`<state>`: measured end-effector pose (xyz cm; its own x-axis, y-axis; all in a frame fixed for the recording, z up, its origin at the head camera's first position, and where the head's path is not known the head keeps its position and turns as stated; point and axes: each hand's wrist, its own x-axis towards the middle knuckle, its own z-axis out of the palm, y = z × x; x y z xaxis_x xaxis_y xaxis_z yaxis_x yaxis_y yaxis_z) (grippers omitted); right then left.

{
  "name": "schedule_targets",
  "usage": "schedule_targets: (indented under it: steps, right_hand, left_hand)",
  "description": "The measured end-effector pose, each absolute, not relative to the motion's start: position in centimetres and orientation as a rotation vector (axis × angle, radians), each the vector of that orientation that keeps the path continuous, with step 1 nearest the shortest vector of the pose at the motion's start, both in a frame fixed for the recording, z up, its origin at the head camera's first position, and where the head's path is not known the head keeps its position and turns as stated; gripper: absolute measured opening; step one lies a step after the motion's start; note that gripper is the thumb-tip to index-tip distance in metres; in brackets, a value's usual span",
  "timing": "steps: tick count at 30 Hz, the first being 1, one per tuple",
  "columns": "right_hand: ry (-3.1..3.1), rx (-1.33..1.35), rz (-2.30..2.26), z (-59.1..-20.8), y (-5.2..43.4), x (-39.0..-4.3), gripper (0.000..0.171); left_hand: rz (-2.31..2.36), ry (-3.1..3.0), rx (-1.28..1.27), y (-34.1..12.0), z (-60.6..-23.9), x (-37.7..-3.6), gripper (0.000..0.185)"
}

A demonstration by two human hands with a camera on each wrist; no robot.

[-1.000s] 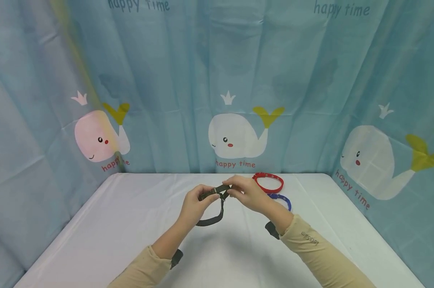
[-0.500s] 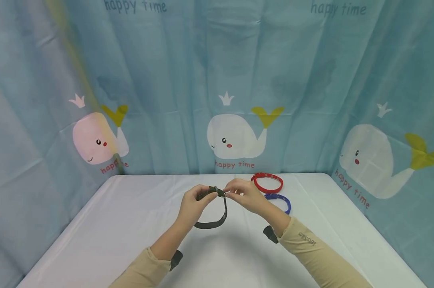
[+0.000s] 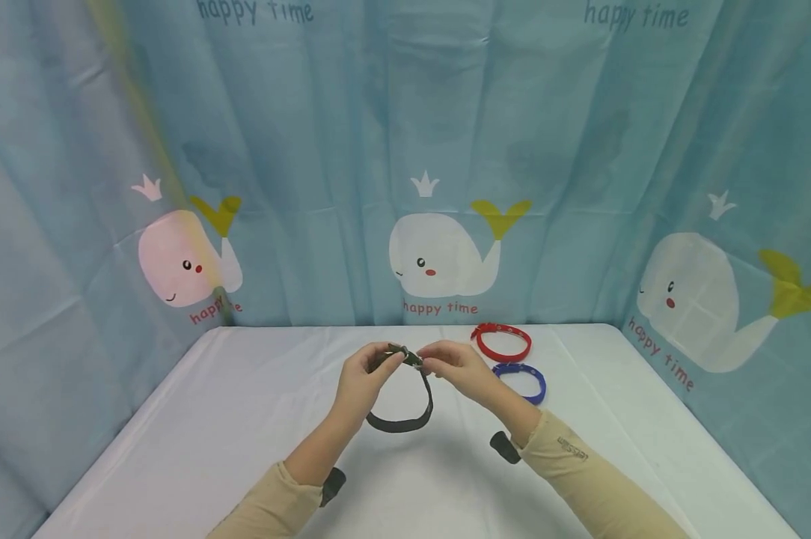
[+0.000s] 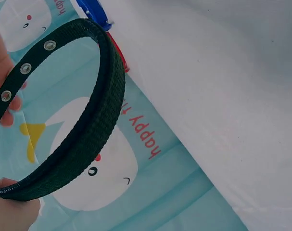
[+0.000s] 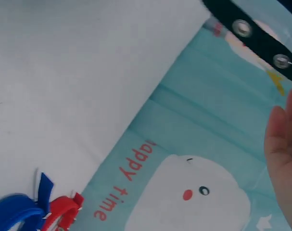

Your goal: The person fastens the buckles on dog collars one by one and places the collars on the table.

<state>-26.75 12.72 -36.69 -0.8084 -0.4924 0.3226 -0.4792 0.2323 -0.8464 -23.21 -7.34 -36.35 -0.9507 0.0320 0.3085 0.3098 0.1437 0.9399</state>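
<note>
Both hands pinch the dark green collar [image 3: 405,400] (eyelets along its strap) above the table [image 3: 176,442] middle: left hand [image 3: 361,378] and right hand [image 3: 462,368] grip its top. Red collar [image 3: 503,342] and blue collar [image 3: 523,379] lie near the far edge.

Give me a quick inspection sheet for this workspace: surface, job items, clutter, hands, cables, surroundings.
Surface: white table, covered in a smooth white cloth.
Job's things: dark green collar with metal eyelets, held up as a loop above the table.
Clutter: red collar and blue collar lie on the table, to the right behind the hands.
Grippers: left hand and right hand both pinch the top of the dark green collar at its buckle end; fingers curled on the strap.
Cables: nothing seen; a dark strap shows at each wrist.
Surroundings: blue curtain with white whales and "happy time" print on three sides.
</note>
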Motion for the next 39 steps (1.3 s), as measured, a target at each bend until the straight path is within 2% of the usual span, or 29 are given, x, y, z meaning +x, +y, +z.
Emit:
schedule_targets:
  steps: [5, 14, 23, 30, 38, 39]
  right_hand:
    - [2.459, -0.913, -1.553, -37.8, 13.3, -26.6, 0.028]
    - [2.506, -1.028, -1.582, -37.5, 13.1, -26.5, 0.027]
    - [2.698, -1.004, -1.636, -36.0, 13.9, -26.6, 0.027]
    - [2.802, -1.417, -1.481, -32.8, 12.4, -26.2, 0.019]
    - [2.844, -1.473, -1.310, -31.9, 11.3, -26.1, 0.001]
    - [2.860, -1.478, -1.295, -31.9, 11.2, -26.1, 0.003]
  left_hand:
    - [-1.926, -2.180, -0.306, -7.7, -36.0, -23.3, 0.029]
    - [-1.959, -2.202, -0.360, -7.6, -35.8, -23.3, 0.030]
    - [-1.801, -2.234, -0.399, -7.2, -36.2, -23.5, 0.018]
    - [-1.677, -2.292, -0.465, -6.8, -36.4, -23.4, 0.014]
    - [-1.558, -2.365, -0.518, -6.4, -36.3, -23.3, 0.014]
    - [-1.549, -2.370, -0.516, -6.4, -36.3, -23.3, 0.015]
